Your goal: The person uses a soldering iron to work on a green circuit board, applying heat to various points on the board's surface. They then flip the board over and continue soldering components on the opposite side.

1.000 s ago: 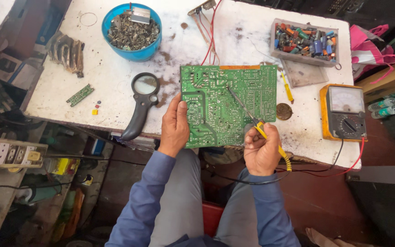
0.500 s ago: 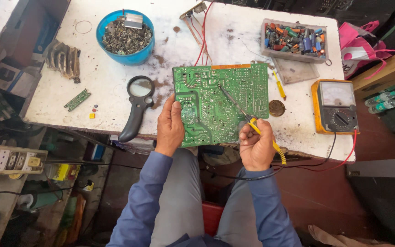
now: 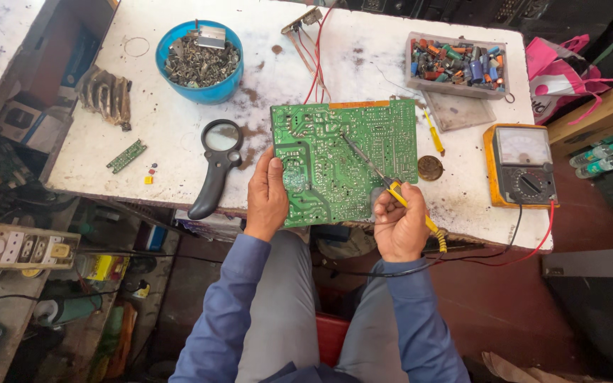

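Observation:
A green circuit board (image 3: 342, 156) lies solder side up at the front edge of the white worktable (image 3: 363, 64). My left hand (image 3: 266, 195) grips the board's lower left edge, thumb on top. My right hand (image 3: 400, 225) is closed around the yellow handle of a soldering iron (image 3: 391, 186). The iron's thin metal tip rests on the middle of the board. A black cable runs from the iron's handle down below the table edge.
A black magnifying glass (image 3: 216, 164) lies left of the board. A blue bowl of metal scrap (image 3: 199, 62) sits at the back left, a clear tray of coloured components (image 3: 455, 64) at the back right. A yellow multimeter (image 3: 523, 164) and a round tin (image 3: 431, 168) are right of the board.
The view has shifted a little. My hands keep their hold on the board and the iron, and the tip stays on the board's middle.

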